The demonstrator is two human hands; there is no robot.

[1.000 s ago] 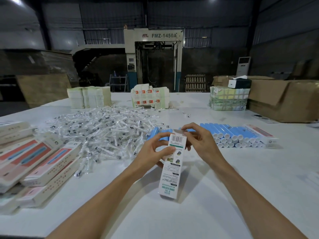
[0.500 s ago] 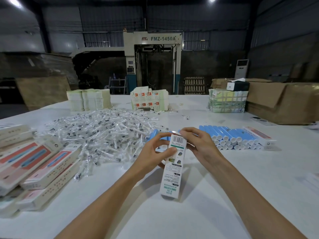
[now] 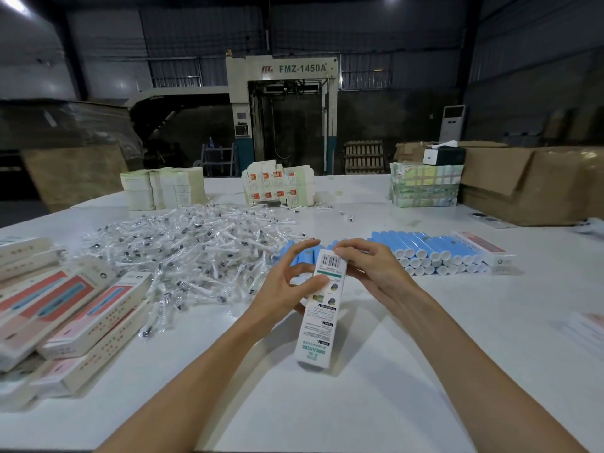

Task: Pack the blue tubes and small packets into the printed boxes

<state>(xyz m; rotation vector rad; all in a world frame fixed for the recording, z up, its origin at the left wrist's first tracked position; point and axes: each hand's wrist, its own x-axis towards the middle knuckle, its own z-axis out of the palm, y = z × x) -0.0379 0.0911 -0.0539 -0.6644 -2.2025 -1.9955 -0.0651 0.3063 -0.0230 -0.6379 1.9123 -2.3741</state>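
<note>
My left hand (image 3: 287, 286) grips a long white printed box (image 3: 322, 308) over the middle of the table (image 3: 327, 403), thumb on its face. My right hand (image 3: 376, 273) pinches its top end. The box has a barcode on top, a green band beneath and teal lettering at the foot. Beyond, blue tubes (image 3: 431, 250) lie in rows towards the right edge, and clear small packets (image 3: 196, 250) are heaped on the left.

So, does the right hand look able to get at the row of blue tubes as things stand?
Probably yes: the blue tubes lie on the table just right of the right hand, nothing between. But it and the left hand both hold the printed box, so it must let go first.
</note>
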